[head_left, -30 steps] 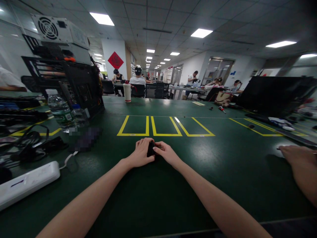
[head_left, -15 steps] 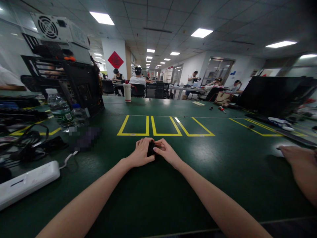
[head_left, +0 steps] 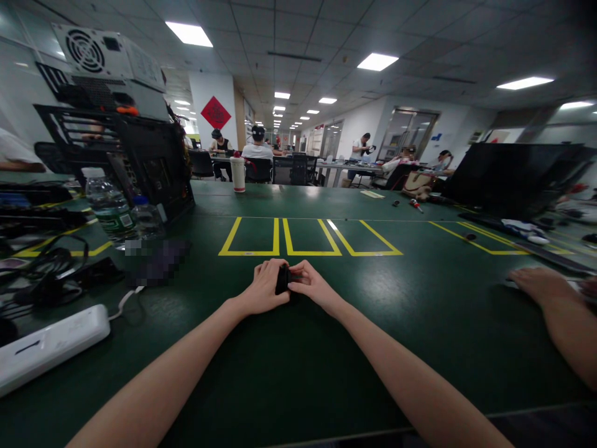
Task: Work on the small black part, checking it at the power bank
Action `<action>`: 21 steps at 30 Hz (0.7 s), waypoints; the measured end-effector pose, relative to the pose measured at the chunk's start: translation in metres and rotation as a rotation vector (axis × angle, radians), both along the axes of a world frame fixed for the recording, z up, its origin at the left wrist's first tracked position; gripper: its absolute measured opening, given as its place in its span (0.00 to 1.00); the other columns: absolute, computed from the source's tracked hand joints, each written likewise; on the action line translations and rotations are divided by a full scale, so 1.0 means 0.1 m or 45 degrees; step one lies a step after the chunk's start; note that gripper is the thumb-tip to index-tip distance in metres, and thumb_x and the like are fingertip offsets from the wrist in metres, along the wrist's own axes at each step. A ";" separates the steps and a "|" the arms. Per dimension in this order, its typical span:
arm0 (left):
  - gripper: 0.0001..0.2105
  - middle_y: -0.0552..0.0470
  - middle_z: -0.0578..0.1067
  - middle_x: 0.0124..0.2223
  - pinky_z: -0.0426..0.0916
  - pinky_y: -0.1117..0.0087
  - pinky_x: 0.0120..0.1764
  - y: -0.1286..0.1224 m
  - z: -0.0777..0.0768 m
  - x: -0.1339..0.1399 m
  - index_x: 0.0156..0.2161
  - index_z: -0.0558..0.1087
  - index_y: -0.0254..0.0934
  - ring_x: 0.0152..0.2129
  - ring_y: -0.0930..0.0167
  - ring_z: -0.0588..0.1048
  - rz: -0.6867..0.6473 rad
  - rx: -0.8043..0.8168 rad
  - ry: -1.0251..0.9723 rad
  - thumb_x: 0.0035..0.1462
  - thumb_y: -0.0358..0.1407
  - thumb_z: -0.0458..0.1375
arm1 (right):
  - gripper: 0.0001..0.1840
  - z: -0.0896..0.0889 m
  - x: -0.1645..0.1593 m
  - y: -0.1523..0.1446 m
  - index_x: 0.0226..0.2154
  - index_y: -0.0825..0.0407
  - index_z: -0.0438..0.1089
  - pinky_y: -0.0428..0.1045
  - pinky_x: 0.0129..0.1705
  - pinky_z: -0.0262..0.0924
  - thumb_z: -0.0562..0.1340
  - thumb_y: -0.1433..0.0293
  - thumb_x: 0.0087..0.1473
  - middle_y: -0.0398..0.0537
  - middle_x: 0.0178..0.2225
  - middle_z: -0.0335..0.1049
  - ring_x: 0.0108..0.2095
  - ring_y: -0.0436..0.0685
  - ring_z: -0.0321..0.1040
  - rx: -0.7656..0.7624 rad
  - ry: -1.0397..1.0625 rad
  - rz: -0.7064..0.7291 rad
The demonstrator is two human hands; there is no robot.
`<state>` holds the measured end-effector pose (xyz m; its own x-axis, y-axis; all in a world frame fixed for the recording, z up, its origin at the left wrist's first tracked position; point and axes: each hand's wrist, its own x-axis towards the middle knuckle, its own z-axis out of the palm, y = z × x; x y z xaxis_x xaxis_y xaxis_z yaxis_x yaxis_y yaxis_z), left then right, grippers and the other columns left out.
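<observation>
My left hand [head_left: 263, 287] is closed around a small black block [head_left: 282, 280], low over the green table [head_left: 298, 361]. Fingers cover much of the block, so its exact kind cannot be made out. At the block's right side my right hand [head_left: 313, 286] is closed in a pinch, thumb and fingertips meeting there. A thin greyish bit shows between those fingertips and the block, too small to name. Both forearms reach in from the bottom edge.
Yellow tape outlines [head_left: 314, 254] lie beyond my hands. To the left are a white power strip [head_left: 56, 348], dark cables, a water bottle [head_left: 109, 208] and an open computer case [head_left: 153, 162]. A co-worker's hand [head_left: 541, 286] rests at right, below a monitor [head_left: 513, 177].
My right fingertips have drawn slightly away from the black block, and a thin bit shows between. The co-worker's hand at right has shifted a little left. The view has turned slightly.
</observation>
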<state>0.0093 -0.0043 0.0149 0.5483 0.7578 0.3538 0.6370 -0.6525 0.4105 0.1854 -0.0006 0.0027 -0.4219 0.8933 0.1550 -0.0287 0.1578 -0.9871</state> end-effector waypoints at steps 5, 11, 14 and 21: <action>0.22 0.48 0.61 0.46 0.56 0.59 0.47 0.01 0.01 0.00 0.49 0.53 0.39 0.43 0.64 0.62 -0.012 -0.020 -0.003 0.48 0.36 0.53 | 0.14 -0.03 -0.03 0.01 0.34 0.51 0.61 0.55 0.46 0.59 0.63 0.65 0.44 0.44 0.38 0.64 0.41 0.53 0.64 0.029 0.003 -0.066; 0.22 0.48 0.61 0.46 0.56 0.59 0.48 0.02 0.00 0.01 0.49 0.53 0.39 0.43 0.64 0.62 -0.001 -0.013 -0.010 0.48 0.36 0.54 | 0.18 -0.06 -0.02 0.04 0.39 0.51 0.61 0.56 0.46 0.58 0.63 0.64 0.44 0.48 0.41 0.64 0.42 0.55 0.64 -0.016 -0.080 -0.118; 0.22 0.48 0.61 0.46 0.55 0.58 0.48 0.02 0.00 0.01 0.49 0.53 0.39 0.43 0.63 0.62 0.002 -0.014 -0.009 0.47 0.36 0.53 | 0.17 -0.05 -0.03 0.05 0.38 0.52 0.62 0.56 0.46 0.57 0.63 0.65 0.44 0.48 0.41 0.64 0.41 0.55 0.65 -0.029 -0.059 -0.108; 0.22 0.48 0.62 0.45 0.56 0.58 0.47 0.03 -0.01 0.02 0.48 0.54 0.40 0.43 0.63 0.62 0.005 -0.019 -0.012 0.47 0.36 0.54 | 0.17 0.01 -0.03 0.00 0.35 0.50 0.60 0.54 0.48 0.57 0.65 0.69 0.41 0.44 0.40 0.63 0.42 0.53 0.64 -0.005 0.045 -0.014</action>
<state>0.0115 -0.0011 0.0134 0.5420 0.7653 0.3472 0.6357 -0.6436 0.4263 0.1827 -0.0005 0.0039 -0.4067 0.8983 0.1662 -0.0620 0.1544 -0.9861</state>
